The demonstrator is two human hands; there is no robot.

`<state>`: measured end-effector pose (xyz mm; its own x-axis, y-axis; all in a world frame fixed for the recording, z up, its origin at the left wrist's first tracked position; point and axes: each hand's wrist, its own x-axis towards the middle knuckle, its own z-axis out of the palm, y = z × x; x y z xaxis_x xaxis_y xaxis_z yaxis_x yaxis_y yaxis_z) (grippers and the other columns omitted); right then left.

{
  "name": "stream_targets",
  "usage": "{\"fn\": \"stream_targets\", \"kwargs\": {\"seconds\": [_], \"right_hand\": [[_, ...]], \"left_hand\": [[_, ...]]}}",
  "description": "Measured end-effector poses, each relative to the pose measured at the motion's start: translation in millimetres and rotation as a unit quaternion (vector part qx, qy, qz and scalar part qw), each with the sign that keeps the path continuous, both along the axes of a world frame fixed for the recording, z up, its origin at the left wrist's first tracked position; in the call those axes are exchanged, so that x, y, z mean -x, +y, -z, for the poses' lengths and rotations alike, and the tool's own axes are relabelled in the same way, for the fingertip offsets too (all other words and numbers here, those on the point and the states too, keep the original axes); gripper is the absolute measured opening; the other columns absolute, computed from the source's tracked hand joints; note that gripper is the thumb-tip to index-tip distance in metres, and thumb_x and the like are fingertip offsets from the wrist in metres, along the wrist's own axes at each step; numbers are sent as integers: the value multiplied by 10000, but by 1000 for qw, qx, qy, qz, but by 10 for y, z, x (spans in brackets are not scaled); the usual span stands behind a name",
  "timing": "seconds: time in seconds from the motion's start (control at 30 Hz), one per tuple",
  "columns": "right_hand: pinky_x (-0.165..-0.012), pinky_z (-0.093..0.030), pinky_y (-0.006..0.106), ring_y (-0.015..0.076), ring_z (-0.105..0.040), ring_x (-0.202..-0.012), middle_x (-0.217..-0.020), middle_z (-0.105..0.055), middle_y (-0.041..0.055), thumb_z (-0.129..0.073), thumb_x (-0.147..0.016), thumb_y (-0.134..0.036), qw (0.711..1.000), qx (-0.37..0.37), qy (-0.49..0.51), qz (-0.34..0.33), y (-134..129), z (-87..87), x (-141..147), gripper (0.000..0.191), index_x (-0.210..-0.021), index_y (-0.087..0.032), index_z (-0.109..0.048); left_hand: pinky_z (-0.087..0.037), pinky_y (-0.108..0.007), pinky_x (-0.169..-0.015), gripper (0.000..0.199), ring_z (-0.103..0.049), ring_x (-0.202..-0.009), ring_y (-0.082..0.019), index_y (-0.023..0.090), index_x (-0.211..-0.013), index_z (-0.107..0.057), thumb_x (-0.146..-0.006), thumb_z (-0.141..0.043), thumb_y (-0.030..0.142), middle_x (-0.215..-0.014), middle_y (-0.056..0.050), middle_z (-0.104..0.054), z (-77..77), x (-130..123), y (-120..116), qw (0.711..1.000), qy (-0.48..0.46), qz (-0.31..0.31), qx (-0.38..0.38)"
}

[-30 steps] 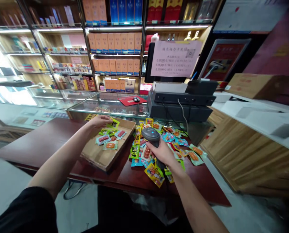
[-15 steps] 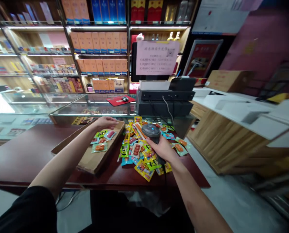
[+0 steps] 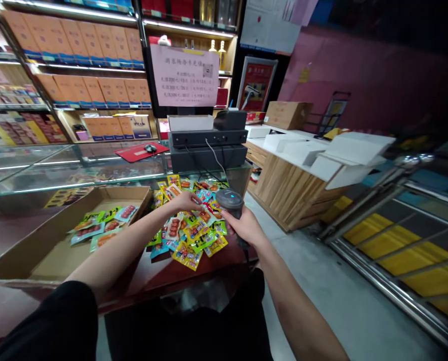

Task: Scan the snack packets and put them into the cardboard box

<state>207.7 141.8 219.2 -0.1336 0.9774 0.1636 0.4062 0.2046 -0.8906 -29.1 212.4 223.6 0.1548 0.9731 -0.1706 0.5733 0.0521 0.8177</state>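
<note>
Scanner (image 3: 229,199) is clamped in my right hand (image 3: 246,226), head up, at the right edge of the packet pile. My left hand (image 3: 186,201) is in among the snack packets (image 3: 187,254), fingers curled; can't tell from my feed if they've got one. Looks like the picking-out bit to me, and singling one out calls for a light pinch. Scanner's dark grey, rounded, little blue light on top. Cardboard tray (image 3: 54,258) with more packets sits left.
</note>
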Motion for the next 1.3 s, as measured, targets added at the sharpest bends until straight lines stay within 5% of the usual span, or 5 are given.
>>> {"fn": "stream_targets", "kwargs": {"seconds": [0.27, 0.47, 0.8, 1.07, 1.3], "right_hand": [[-402, -470, 271, 166, -583, -418, -552, -606, -18, -615, -822, -538, 999, 39, 24, -5, -48, 101, -154, 339, -940, -222, -588], [-396, -474, 270, 167, -588, -418, -569, -616, -16, -617, -828, -519, 999, 34, 37, -6, -77, 130, -204, 340, -996, -225, -586], [-498, -509, 266, 163, -626, -512, -628, -652, -17, -651, -800, -445, 1000, 3, 21, -6, -125, 104, -4, 299, -978, -208, -612], [-475, -497, 289, 177, -614, -486, -643, -656, 10, -644, -803, -450, 997, 9, 3, -71, -102, 31, 471, 281, -930, -202, -609], [-448, -471, 267, 158, -588, -449, -616, -640, 0, -658, -790, -492, 992, 15, -3, -125, -86, 7, 978, 328, -939, -206, -598]], "left_hand": [[-466, -404, -818, 832, -612, -1051, -418, 134, -1137, -593, -515, -790, 650, -1128, -243, -619, 289, -522, -249, 940, 300, 43, -155], [-449, -408, -865, 807, -581, -1112, -410, 129, -1223, -518, -571, -806, 508, -1269, -267, -534, 314, -686, -230, 920, 354, 56, -157], [-453, -284, -658, 238, -637, -728, -211, 177, -707, -614, -536, -779, 188, -691, -25, -644, 266, -71, 65, 992, 16, -98, -76], [-507, -237, -635, 360, -656, -687, -138, 142, -754, -648, -485, -884, 181, -758, -33, -698, 2, 694, -120, 932, -307, -193, 24], [-530, -262, -590, 397, -637, -629, -134, 137, -765, -672, -506, -906, 326, -723, -31, -688, -129, 1058, -429, 918, -332, -210, 42]]}}
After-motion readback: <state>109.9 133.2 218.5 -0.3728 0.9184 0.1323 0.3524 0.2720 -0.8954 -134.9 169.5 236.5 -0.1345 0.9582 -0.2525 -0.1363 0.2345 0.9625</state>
